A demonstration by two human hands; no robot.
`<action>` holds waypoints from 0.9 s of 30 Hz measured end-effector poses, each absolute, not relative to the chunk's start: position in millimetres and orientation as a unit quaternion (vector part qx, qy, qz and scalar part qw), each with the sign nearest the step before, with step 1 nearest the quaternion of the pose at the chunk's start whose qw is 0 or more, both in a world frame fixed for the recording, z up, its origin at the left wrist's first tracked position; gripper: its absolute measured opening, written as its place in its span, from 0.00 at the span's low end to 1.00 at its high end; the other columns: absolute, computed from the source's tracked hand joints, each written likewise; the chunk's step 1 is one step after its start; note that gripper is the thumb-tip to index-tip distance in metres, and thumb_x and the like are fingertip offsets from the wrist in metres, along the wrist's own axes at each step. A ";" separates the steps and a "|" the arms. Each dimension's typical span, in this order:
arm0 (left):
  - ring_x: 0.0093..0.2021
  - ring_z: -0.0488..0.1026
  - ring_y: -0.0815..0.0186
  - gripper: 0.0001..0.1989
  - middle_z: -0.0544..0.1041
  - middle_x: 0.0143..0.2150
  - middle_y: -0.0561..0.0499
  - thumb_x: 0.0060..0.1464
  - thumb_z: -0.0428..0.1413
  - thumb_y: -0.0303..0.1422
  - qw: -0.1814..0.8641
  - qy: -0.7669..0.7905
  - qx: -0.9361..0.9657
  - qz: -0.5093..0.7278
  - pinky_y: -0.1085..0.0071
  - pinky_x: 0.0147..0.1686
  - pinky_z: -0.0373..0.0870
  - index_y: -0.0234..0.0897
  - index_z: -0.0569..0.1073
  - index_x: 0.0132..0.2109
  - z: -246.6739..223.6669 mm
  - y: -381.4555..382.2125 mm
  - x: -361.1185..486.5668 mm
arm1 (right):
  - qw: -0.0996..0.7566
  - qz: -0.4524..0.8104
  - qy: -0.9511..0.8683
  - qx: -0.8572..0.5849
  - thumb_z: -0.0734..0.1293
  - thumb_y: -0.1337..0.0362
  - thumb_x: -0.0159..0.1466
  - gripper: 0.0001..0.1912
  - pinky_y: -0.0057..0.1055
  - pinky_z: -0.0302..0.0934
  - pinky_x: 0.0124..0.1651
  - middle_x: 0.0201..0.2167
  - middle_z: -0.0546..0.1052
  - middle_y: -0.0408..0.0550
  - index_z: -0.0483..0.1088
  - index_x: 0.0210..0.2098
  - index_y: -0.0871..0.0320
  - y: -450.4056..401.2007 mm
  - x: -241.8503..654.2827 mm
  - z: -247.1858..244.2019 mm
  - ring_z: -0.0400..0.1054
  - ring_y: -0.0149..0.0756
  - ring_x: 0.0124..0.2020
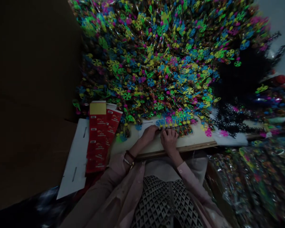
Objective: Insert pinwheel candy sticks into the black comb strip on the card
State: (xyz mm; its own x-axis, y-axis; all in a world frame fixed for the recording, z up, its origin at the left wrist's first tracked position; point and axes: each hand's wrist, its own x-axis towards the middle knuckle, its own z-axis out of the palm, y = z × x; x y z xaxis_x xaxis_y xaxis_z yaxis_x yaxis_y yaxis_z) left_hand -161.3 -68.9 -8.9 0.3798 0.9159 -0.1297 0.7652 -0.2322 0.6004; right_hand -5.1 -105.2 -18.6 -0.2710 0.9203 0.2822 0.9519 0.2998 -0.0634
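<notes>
A row of small candy-filled tubes [185,130] with yellow necks and coloured wheel tops lies near the front edge of the pale board [199,139]. A thin black strip runs along their necks. At the strip's left end, my left hand [150,133] has its fingers pressed together; what they grip is too small to name. My right hand [169,138] is just beside it, fingers curled down over the left end of the row, with their tips partly hidden.
Behind the hands rises a large heap of wheel-topped candy tubes [152,63]. Red printed card sheets [97,136] and white card [73,161] lie at left. Black notched strips [237,122] are piled at right, above bagged tubes [256,177].
</notes>
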 end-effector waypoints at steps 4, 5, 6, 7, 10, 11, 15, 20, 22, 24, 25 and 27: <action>0.44 0.71 0.60 0.09 0.76 0.40 0.44 0.59 0.53 0.34 0.255 0.564 0.779 0.100 0.67 0.45 0.66 0.35 0.75 0.40 -7.1 -74.6 -174.1 | 0.110 -0.062 -0.806 -0.579 0.60 0.62 0.66 0.12 0.41 0.47 0.51 0.39 0.71 0.51 0.71 0.47 0.54 -108.3 -3.6 -9.9 0.58 0.42 0.43; 0.43 0.71 0.60 0.09 0.76 0.39 0.45 0.60 0.52 0.34 0.260 0.564 0.778 0.100 0.68 0.44 0.66 0.35 0.75 0.40 -7.1 -76.7 -175.9 | 0.111 -0.050 -0.806 -0.579 0.61 0.60 0.66 0.12 0.42 0.48 0.51 0.39 0.71 0.51 0.71 0.45 0.55 -105.3 -2.0 -3.2 0.58 0.42 0.44; 0.42 0.71 0.61 0.10 0.76 0.38 0.45 0.61 0.51 0.34 0.267 0.561 0.777 0.103 0.69 0.43 0.66 0.35 0.75 0.40 -7.4 -78.7 -176.9 | 0.115 -0.036 -0.808 -0.577 0.61 0.58 0.66 0.13 0.41 0.48 0.51 0.40 0.71 0.52 0.72 0.44 0.55 -99.1 -0.7 5.8 0.58 0.43 0.44; 0.42 0.71 0.62 0.11 0.76 0.38 0.46 0.62 0.49 0.33 0.273 0.559 0.776 0.108 0.69 0.42 0.65 0.35 0.75 0.40 -8.0 -80.2 -177.0 | 0.124 -0.023 -0.811 -0.572 0.60 0.57 0.66 0.13 0.41 0.49 0.50 0.42 0.70 0.53 0.72 0.44 0.55 -88.9 -0.2 17.0 0.58 0.43 0.45; 0.41 0.71 0.61 0.11 0.76 0.38 0.46 0.62 0.48 0.31 0.284 0.552 0.775 0.119 0.69 0.41 0.65 0.34 0.75 0.41 -10.2 -80.6 -174.3 | 0.154 -0.030 -0.849 -0.505 0.59 0.66 0.67 0.16 0.39 0.52 0.51 0.51 0.68 0.53 0.69 0.52 0.52 -33.1 -9.2 57.6 0.57 0.43 0.51; 0.41 0.71 0.61 0.11 0.76 0.38 0.45 0.62 0.48 0.31 0.286 0.550 0.776 0.118 0.69 0.41 0.65 0.34 0.75 0.41 -10.7 -79.5 -173.4 | 0.151 -0.048 -0.872 -0.464 0.59 0.70 0.66 0.20 0.41 0.51 0.52 0.56 0.65 0.52 0.66 0.55 0.50 -8.1 -16.0 70.4 0.55 0.44 0.55; 0.40 0.72 0.61 0.10 0.77 0.38 0.45 0.61 0.50 0.31 0.299 0.537 0.779 0.122 0.69 0.41 0.66 0.33 0.76 0.41 -11.9 -74.2 -173.3 | 0.061 -0.085 -0.957 -0.271 0.58 0.75 0.64 0.23 0.49 0.50 0.56 0.66 0.55 0.47 0.66 0.55 0.50 87.8 -47.1 101.9 0.46 0.48 0.64; 0.40 0.72 0.61 0.11 0.77 0.38 0.45 0.61 0.50 0.31 0.300 0.535 0.776 0.148 0.68 0.41 0.66 0.33 0.76 0.41 -16.8 -74.9 -175.6 | 0.024 -0.097 -0.975 -0.198 0.56 0.72 0.67 0.15 0.45 0.51 0.57 0.58 0.65 0.53 0.70 0.48 0.59 104.2 -42.0 110.2 0.54 0.43 0.61; 0.40 0.71 0.61 0.11 0.76 0.37 0.45 0.61 0.50 0.32 0.294 0.535 0.777 0.154 0.68 0.41 0.66 0.33 0.76 0.40 -19.7 -76.0 -175.8 | 0.032 -0.088 -0.959 -0.268 0.54 0.66 0.70 0.15 0.39 0.55 0.52 0.49 0.70 0.55 0.69 0.49 0.61 72.2 -25.0 112.3 0.62 0.41 0.53; 0.40 0.71 0.61 0.11 0.76 0.36 0.46 0.61 0.50 0.32 0.288 0.533 0.780 0.161 0.68 0.41 0.66 0.34 0.76 0.40 -21.5 -76.7 -175.7 | 0.013 -0.063 -0.930 -0.362 0.53 0.57 0.71 0.19 0.32 0.57 0.42 0.41 0.72 0.53 0.69 0.49 0.58 28.7 -8.2 110.4 0.66 0.38 0.42; 0.40 0.71 0.61 0.10 0.76 0.37 0.46 0.61 0.50 0.32 0.286 0.532 0.780 0.164 0.68 0.40 0.66 0.34 0.75 0.40 -22.0 -76.9 -175.7 | -0.003 -0.051 -0.914 -0.402 0.52 0.54 0.70 0.20 0.30 0.56 0.37 0.40 0.72 0.52 0.68 0.49 0.56 5.8 -2.0 106.5 0.66 0.37 0.38; 0.40 0.71 0.62 0.10 0.76 0.37 0.46 0.61 0.50 0.31 0.283 0.533 0.779 0.168 0.69 0.41 0.66 0.34 0.75 0.40 -21.9 -77.5 -175.7 | -0.020 -0.052 -0.875 -0.480 0.51 0.54 0.70 0.21 0.29 0.54 0.32 0.39 0.71 0.53 0.66 0.54 0.53 -36.2 4.0 91.4 0.65 0.37 0.35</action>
